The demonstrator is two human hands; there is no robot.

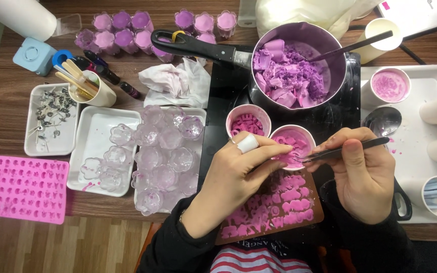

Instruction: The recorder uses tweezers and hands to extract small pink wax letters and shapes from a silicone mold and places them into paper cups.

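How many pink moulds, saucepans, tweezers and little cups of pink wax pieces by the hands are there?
Pink silicone moulds: 2
Saucepan: 1
Tweezers: 1
Cups of pink wax pieces: 2
Total: 6

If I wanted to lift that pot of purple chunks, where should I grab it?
Probably by the long black handle of the pot, coming from the left of the picture. It sticks out sideways, clear of the purple chunks and of the spoon leaning on the opposite rim. The round wall offers fingers no such hold.
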